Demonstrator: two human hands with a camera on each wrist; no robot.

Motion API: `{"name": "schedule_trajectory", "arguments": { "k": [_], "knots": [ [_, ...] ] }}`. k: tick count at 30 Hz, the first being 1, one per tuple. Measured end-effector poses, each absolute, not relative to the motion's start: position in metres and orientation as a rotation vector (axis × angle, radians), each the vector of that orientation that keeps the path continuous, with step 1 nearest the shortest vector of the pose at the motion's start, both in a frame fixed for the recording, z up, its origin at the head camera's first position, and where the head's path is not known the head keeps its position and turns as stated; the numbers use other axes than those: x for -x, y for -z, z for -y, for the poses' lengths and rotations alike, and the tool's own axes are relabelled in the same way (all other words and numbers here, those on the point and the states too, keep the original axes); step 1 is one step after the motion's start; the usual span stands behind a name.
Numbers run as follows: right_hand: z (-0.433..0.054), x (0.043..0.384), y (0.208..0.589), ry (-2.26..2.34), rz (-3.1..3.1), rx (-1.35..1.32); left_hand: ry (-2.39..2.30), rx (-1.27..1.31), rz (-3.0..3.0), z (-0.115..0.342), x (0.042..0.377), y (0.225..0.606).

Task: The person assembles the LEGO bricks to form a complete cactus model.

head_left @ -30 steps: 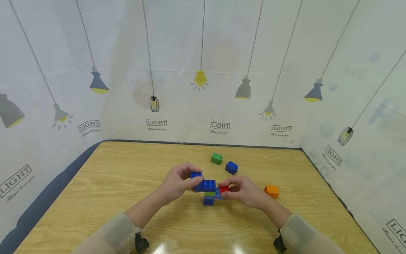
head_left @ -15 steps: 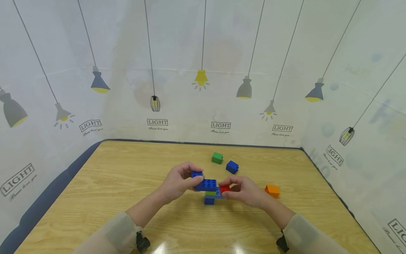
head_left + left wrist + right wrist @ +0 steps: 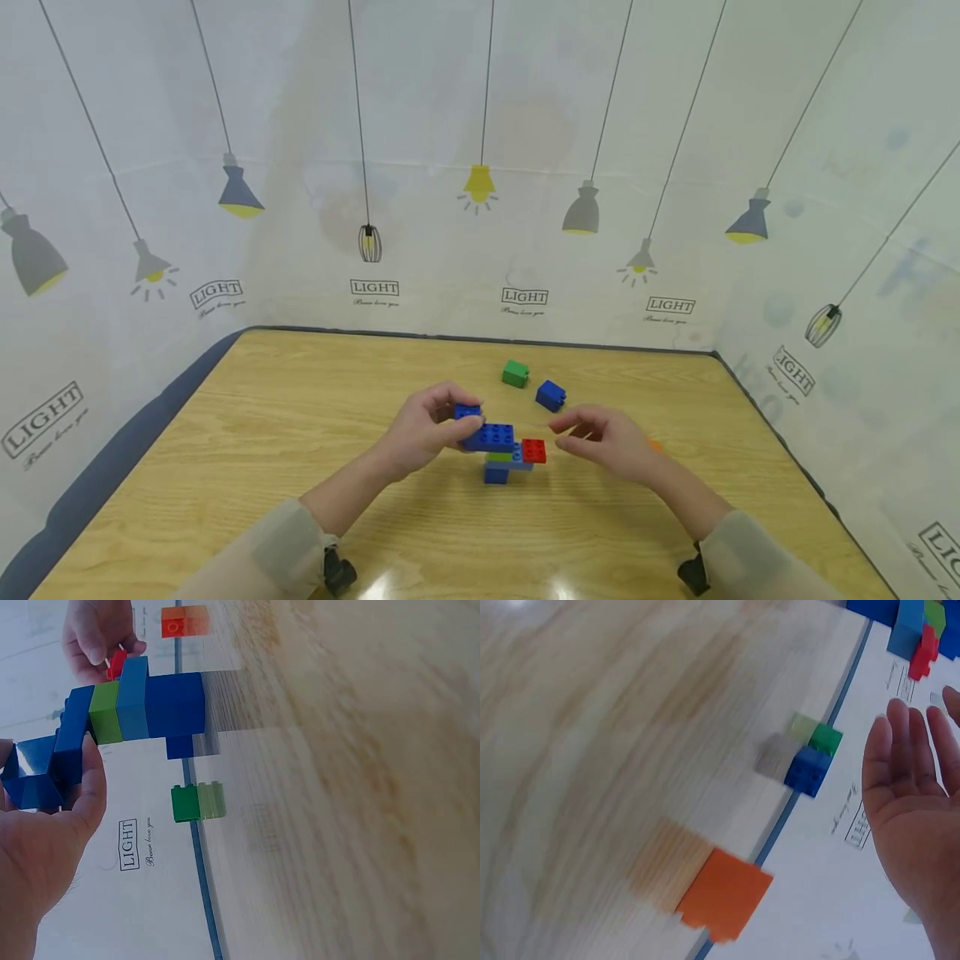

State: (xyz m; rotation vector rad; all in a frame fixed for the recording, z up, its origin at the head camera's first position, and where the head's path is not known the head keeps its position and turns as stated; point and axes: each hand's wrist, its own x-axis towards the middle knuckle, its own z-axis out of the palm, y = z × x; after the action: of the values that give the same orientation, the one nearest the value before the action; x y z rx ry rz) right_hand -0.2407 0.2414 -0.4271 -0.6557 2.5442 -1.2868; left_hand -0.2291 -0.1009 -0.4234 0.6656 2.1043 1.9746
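Note:
In the head view a stepped stack of toy building bricks stands mid-table. Its blue base brick (image 3: 176, 705) carries a light blue brick (image 3: 133, 697), then a lime green brick (image 3: 106, 712), then a long blue brick (image 3: 495, 437). A small blue brick (image 3: 467, 411) tops the left end. My left hand (image 3: 422, 435) grips this upper left end between thumb and fingers. On the right end of the light blue brick sits a flat red brick (image 3: 534, 451). My right hand (image 3: 611, 443) is just right of it, apart from it, fingers loose and holding nothing.
Behind the stack lie a green brick (image 3: 515, 373) and a blue brick (image 3: 551, 396). An orange brick (image 3: 724, 892) lies on the right, mostly behind the right hand in the head view. A printed cloth wall (image 3: 435, 312) borders the wooden table (image 3: 315, 375).
My right hand has let go of the red brick and drawn back to the right, now covering most of the orange brick. The left hand keeps its grip on the stack.

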Motion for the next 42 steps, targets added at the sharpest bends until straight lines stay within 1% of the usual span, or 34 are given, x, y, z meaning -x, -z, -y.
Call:
{"name": "schedule_trajectory", "arguments": {
  "k": [11,19,30,42],
  "knots": [
    [-0.298,0.247,0.426,1.226,-2.764,0.484,-1.989,-0.677,-2.11,0.101,0.231,0.426],
    [-0.333,0.25,0.434,1.143,-2.8,0.448,-1.99,-0.674,-2.109,0.101,0.23,0.426],
    [-0.355,0.25,0.44,1.042,-2.625,0.474,-1.986,-0.678,-2.101,0.101,0.229,0.424],
    [-0.361,0.248,0.446,1.034,-2.616,0.441,-1.98,-0.666,-2.1,0.101,0.229,0.424]
  ]
}}
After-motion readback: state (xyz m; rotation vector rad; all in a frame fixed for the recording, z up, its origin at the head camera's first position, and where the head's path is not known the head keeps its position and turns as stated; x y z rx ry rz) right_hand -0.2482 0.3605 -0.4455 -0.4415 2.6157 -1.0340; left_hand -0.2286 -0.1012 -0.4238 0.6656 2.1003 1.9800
